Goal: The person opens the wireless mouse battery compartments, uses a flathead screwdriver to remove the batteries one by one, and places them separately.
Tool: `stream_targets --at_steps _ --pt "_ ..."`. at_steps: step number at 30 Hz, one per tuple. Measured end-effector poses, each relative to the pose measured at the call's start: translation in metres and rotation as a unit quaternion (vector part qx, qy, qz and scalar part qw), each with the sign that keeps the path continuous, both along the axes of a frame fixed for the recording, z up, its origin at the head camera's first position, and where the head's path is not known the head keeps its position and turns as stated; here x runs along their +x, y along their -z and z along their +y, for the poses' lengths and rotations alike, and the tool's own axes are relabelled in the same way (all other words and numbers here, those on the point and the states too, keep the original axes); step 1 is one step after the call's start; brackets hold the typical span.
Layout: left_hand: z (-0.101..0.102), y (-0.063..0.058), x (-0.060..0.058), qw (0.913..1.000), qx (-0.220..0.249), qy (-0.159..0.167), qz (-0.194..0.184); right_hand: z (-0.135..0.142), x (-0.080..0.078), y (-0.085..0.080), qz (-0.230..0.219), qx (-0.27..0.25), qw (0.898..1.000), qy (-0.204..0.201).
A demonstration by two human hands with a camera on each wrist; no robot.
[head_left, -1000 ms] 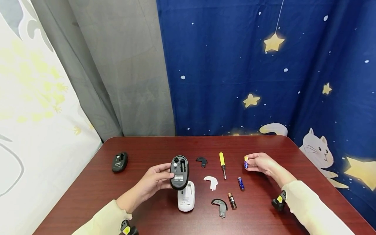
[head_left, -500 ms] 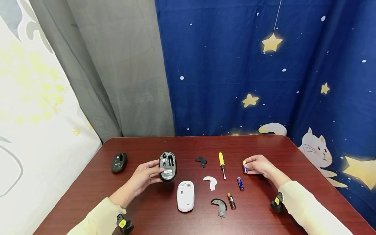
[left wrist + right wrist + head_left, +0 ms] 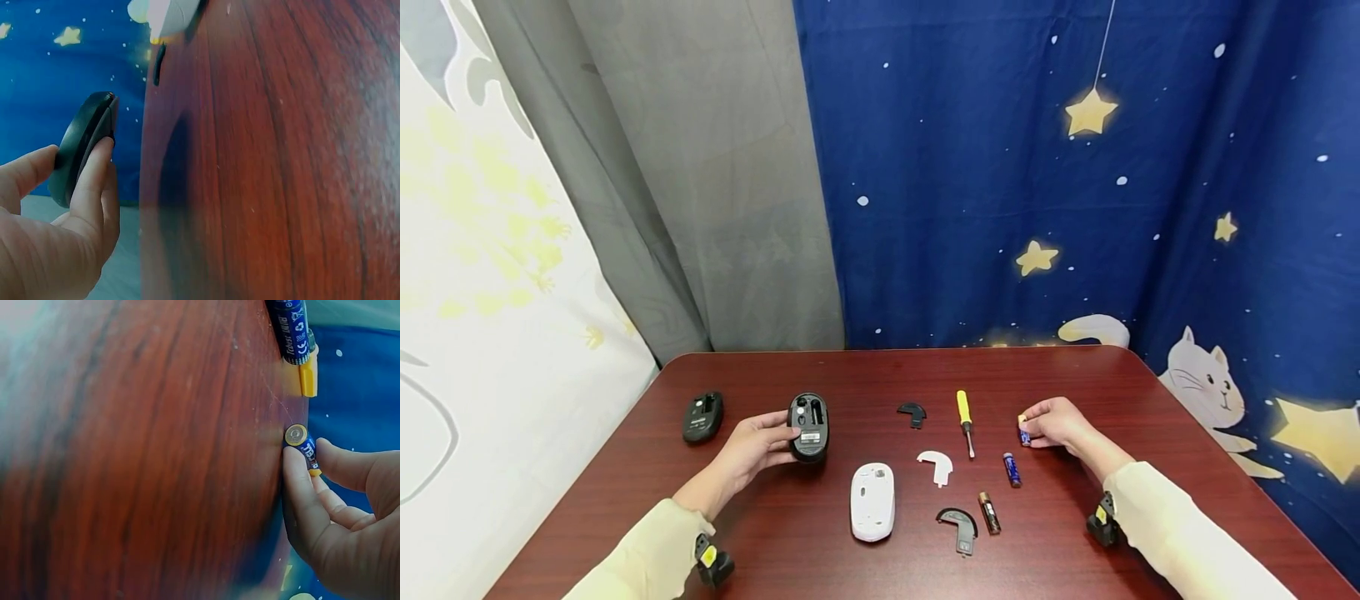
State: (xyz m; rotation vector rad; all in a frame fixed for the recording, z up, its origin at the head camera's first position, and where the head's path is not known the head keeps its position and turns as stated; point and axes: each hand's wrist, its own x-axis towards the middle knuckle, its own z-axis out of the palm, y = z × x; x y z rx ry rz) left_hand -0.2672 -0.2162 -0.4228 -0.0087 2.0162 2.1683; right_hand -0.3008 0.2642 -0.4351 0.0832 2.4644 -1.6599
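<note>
My left hand (image 3: 752, 446) grips a black computer mouse (image 3: 808, 427) by its side, its underside with the uncovered battery slot facing me. In the left wrist view the mouse (image 3: 81, 147) shows edge-on between thumb and fingers, above the table. My right hand (image 3: 1060, 423) pinches a blue and yellow battery (image 3: 304, 447) between thumb and fingers at the table's right side. A second blue battery (image 3: 1012, 470) lies just below that hand. Left of it lies a black and copper battery (image 3: 989, 513). A white mouse (image 3: 872, 502) rests at the middle, underside up.
Another black mouse (image 3: 703, 417) lies at the left. Between the hands are a small black cover (image 3: 913, 413), a white cover (image 3: 937, 468), a grey-black cover (image 3: 959, 528) and a yellow-handled screwdriver (image 3: 965, 417). Curtains stand behind the table (image 3: 752, 367).
My left hand has carried the black mouse leftward and lower, away from above the white mouse. The right hand has moved slightly down with its battery.
</note>
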Motion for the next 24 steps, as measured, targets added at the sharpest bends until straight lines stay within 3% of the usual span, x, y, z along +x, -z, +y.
stream_targets --at_steps 3,10,24 --pt "-0.003 0.002 -0.002 0.9998 -0.017 -0.012 -0.007 -0.002 0.000 0.001 0.006 0.014 1.000 0.007" --pt "-0.007 0.006 -0.006 0.9987 -0.043 -0.023 -0.016 -0.001 -0.001 0.000 0.028 0.027 0.999 -0.017" --pt "-0.012 0.019 -0.012 0.9959 -0.084 -0.033 -0.007 -0.008 0.001 0.000 0.021 0.071 0.997 0.022"
